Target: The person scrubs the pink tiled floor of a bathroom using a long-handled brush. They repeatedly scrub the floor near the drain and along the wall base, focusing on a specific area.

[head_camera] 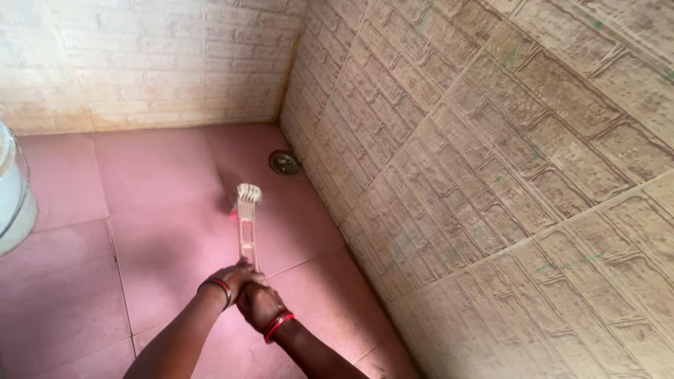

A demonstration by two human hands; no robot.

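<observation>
While both hands clamp the near end of the scrub brush point(247, 223), its long axis runs straight ahead of them, bristle head at the far end down on the pink floor tiles point(161, 231). Left hand point(235, 275) sits higher up the handle, so nearer the head; right hand point(258, 303) is just behind it, touching it. Both fists closed tight round the handle, forearms converging from below, bangles on each wrist. Floor drain point(284, 163) lies beyond the brush head, slightly right, by the tiled wall point(491, 175). Pale bucket point(14, 189) well off to the left.
</observation>
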